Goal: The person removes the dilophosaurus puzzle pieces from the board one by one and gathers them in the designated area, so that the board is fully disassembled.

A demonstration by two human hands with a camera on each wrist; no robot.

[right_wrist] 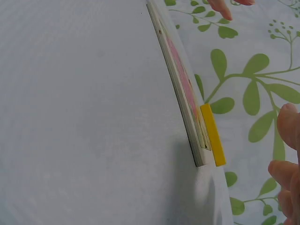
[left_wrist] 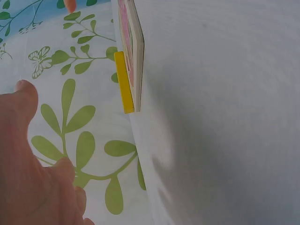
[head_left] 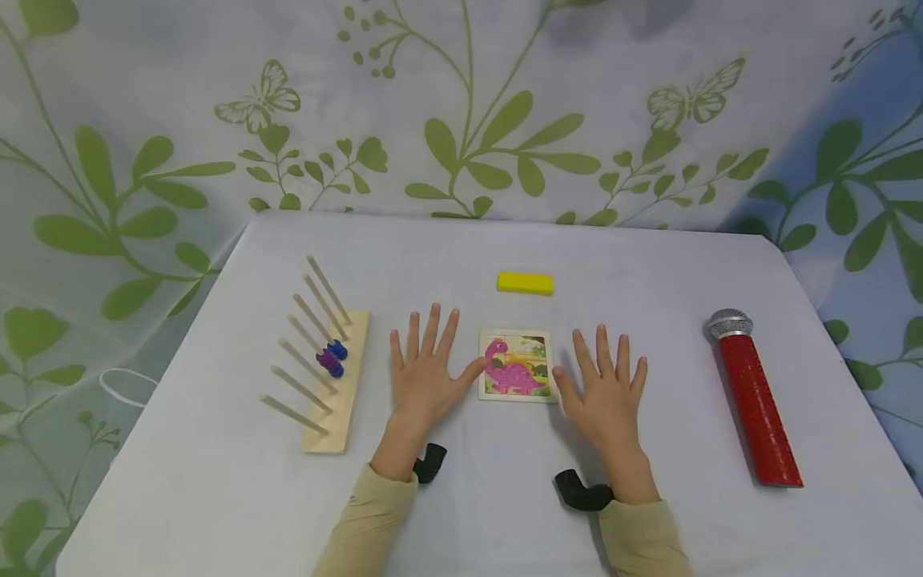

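Note:
A small square wooden dinosaur puzzle, pink on a green scene, lies between the two hands. To its left, my left hand is spread palm down with straight fingers, its thumb tip over or beside the puzzle's left edge. On the other side my right hand is spread the same way, its thumb close to the right edge. Neither hand holds anything. The wrist views show the puzzle edge-on, with left fingers and right fingers raised above the table. Behind the puzzle lies a yellow block.
At the left stands a wooden peg board with several upright dowels and a few blue and purple beads by its pegs. A red glittery microphone lies at the right of the white-covered table. Leaf-patterned cloth hangs behind.

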